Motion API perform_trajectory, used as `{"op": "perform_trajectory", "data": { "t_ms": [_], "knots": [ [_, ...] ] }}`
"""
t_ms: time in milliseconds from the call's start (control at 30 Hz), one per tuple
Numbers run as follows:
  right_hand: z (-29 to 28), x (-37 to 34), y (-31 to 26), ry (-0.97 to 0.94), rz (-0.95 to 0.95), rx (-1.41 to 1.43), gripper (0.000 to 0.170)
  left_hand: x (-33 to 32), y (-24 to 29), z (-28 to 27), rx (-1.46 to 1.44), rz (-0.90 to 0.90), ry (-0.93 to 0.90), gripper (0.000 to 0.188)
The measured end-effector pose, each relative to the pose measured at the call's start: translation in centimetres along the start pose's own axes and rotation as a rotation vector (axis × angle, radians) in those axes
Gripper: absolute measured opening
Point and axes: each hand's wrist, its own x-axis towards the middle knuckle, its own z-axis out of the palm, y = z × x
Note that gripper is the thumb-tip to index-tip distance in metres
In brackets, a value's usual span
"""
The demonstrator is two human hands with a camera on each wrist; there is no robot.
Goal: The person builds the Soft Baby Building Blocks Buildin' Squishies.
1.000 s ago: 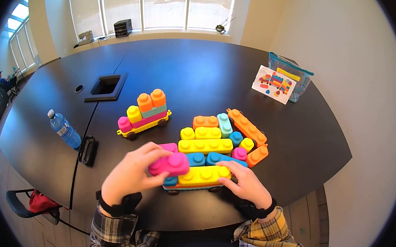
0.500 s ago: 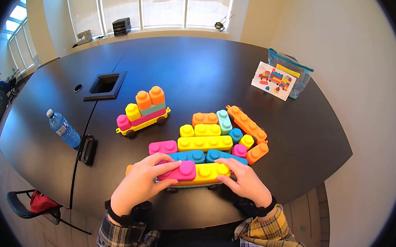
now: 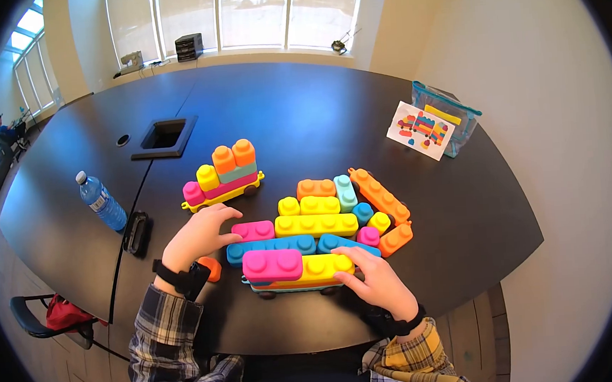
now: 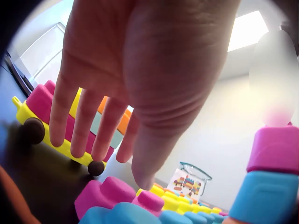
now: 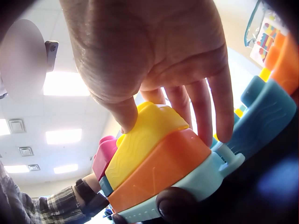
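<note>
A pink block [image 3: 272, 265] sits on the left part of the near block vehicle, beside a yellow block [image 3: 323, 267]. My right hand [image 3: 377, 280] grips the yellow block's right end, thumb on the near side; the right wrist view shows the yellow block [image 5: 148, 134] over an orange layer [image 5: 161, 163] and a light teal wheeled base [image 5: 202, 178]. My left hand [image 3: 199, 235] holds nothing, fingers extended, beside a loose pink block [image 3: 253, 231] on the table. In the left wrist view the left hand [image 4: 117, 88] hangs above that pink block [image 4: 103, 193].
Loose blue [image 3: 271, 249], yellow [image 3: 315, 224] and orange [image 3: 317, 188] blocks lie behind the near vehicle. Another block vehicle [image 3: 226, 185] stands farther back left. A bottle [image 3: 101, 200] and black case [image 3: 136, 234] are left; a picture card [image 3: 421, 131] leans on a clear bag at right.
The left hand has set the pink block on the near vehicle, let go of it and moved away to the left and back. The right hand has stayed on the yellow block.
</note>
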Motion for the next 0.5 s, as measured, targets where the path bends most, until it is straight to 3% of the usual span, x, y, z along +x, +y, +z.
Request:
{"op": "perform_trajectory", "data": {
  "t_ms": [233,433,500],
  "knots": [
    [0.1,-0.1,0.0,0.007,-0.002,0.002,0.042,1.5,-0.3,0.6,0.106,-0.055,-0.148,0.033],
    [-0.2,-0.2,-0.5,-0.011,0.039,0.003,0.042,1.3,1.6,-0.6,-0.003,0.02,0.012,0.025],
    [-0.7,0.0,-0.8,-0.074,0.013,-0.119,0.053,1.2,3.6,-2.0,-0.162,-0.089,0.084,0.025]
  ]
}}
